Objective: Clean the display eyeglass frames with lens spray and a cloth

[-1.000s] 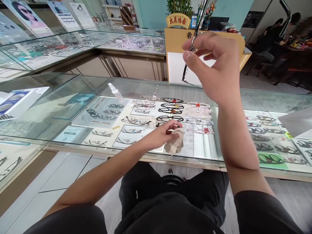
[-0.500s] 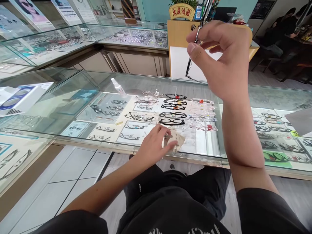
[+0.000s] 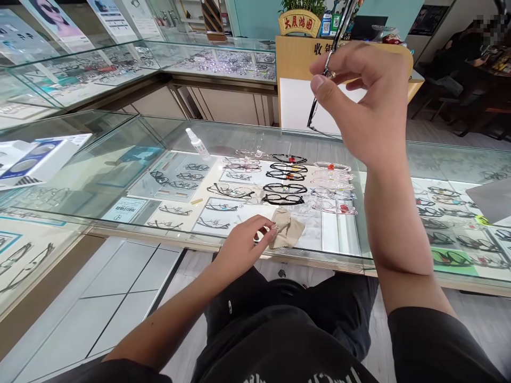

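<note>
My right hand (image 3: 371, 101) is raised high above the counter, thumb and fingers pinching a pair of eyeglasses (image 3: 338, 34) that is seen edge-on, with dark rims and thin temples. Down at the counter's near edge, my left hand (image 3: 245, 242) pinches the left edge of a beige cleaning cloth (image 3: 289, 232) between thumb and fingertips. The cloth lies loosely spread on the glass. Just beyond it are black-framed glasses (image 3: 283, 199) in a column, and pale clear-framed glasses (image 3: 334, 207) stand in another column to the right.
A white spray bottle (image 3: 198, 143) stands on the glass display counter (image 3: 343, 257). White boxes (image 3: 38, 159) sit at the left, and a grey-white sheet (image 3: 493, 199) lies at the right. Behind are more glass cases and a wooden cashier desk (image 3: 293, 58). A person sits at the far right.
My left hand has closed its thumb and fingers on the cloth's edge, having been spread over it before. The cloth is more spread out. My right hand and the eyeglasses have barely shifted.
</note>
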`<state>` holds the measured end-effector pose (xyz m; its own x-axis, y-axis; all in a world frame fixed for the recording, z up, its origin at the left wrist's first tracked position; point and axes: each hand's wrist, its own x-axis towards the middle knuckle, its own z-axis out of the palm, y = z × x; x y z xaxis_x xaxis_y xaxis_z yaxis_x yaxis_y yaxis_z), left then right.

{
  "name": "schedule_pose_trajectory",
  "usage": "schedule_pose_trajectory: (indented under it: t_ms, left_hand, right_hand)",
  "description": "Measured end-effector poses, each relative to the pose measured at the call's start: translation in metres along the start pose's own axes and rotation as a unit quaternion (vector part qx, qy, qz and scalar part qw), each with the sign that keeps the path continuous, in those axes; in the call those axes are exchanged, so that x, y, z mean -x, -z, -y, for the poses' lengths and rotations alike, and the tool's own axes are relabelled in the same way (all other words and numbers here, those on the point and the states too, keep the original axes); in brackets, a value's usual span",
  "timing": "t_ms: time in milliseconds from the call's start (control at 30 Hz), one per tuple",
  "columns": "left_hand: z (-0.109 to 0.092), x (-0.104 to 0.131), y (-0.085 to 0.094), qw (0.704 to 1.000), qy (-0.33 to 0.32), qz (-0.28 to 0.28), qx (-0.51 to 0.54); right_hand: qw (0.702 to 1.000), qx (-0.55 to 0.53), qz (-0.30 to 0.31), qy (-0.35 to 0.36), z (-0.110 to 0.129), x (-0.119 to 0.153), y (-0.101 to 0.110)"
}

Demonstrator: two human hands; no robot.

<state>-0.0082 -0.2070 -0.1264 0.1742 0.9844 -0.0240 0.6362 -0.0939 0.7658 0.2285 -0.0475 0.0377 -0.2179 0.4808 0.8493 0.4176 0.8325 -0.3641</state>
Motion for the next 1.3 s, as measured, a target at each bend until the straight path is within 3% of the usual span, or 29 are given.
schedule_pose_trajectory:
  t_ms: [133, 267, 333, 367, 433, 533, 567, 633, 733, 800, 933, 1133, 1200, 1300]
  left_hand:
    - [0.017, 0.006, 0.0, 0.973, 0.092, -0.056, 0.204]
    - [0.033, 0.024, -0.005, 0.873, 0.201, -0.137, 0.423]
    - [0.037, 0.038, -0.007, 0.845, 0.243, -0.138, 0.456]
    - [0.038, 0.045, -0.007, 0.854, 0.25, -0.137, 0.435]
    - [0.038, 0.057, -0.005, 0.903, 0.234, -0.17, 0.317]
    - [0.033, 0.06, 0.008, 0.961, 0.146, -0.227, 0.068]
    - [0.03, 0.057, 0.014, 0.973, 0.103, -0.208, 0.002]
    - [0.024, 0.044, 0.026, 0.99, -0.005, -0.103, -0.097]
    - [0.017, 0.019, 0.036, 0.968, -0.139, 0.072, -0.198]
    - [0.017, 0.007, 0.037, 0.946, -0.174, 0.122, -0.243]
    - [0.021, -0.002, 0.037, 0.929, -0.194, 0.133, -0.287]
    - [0.023, 0.003, 0.051, 0.899, -0.213, 0.112, -0.365]
    - [0.016, 0.004, 0.048, 0.895, -0.215, 0.092, -0.38]
    - [-0.007, 0.001, 0.029, 0.893, -0.24, 0.064, -0.375]
  right_hand:
    - [0.999, -0.033, -0.013, 0.016, -0.001, 0.001, -0.003]
    - [0.997, -0.065, -0.033, 0.029, -0.004, 0.002, -0.007]
    - [0.997, -0.064, -0.029, 0.028, -0.004, 0.002, -0.009]
    - [0.997, -0.06, -0.027, 0.028, -0.004, 0.002, -0.009]
    - [0.998, -0.05, -0.024, 0.025, -0.003, 0.003, -0.008]
    - [0.999, -0.04, -0.018, 0.021, -0.002, 0.003, -0.007]
    - [0.999, -0.036, -0.015, 0.018, -0.001, 0.004, -0.008]
    - [0.999, -0.034, -0.01, 0.017, -0.001, 0.004, -0.008]
    - [0.999, -0.047, -0.018, 0.021, -0.002, 0.004, -0.01]
    - [0.998, -0.052, -0.018, 0.014, -0.003, 0.004, -0.01]
    - [0.999, -0.042, 0.001, -0.008, -0.003, 0.005, -0.009]
    - [0.999, -0.033, -0.005, -0.003, -0.001, 0.004, -0.01]
    - [0.999, -0.031, -0.01, 0.001, -0.001, 0.003, -0.011]
    - [0.999, -0.037, -0.015, 0.012, -0.001, 0.003, -0.012]
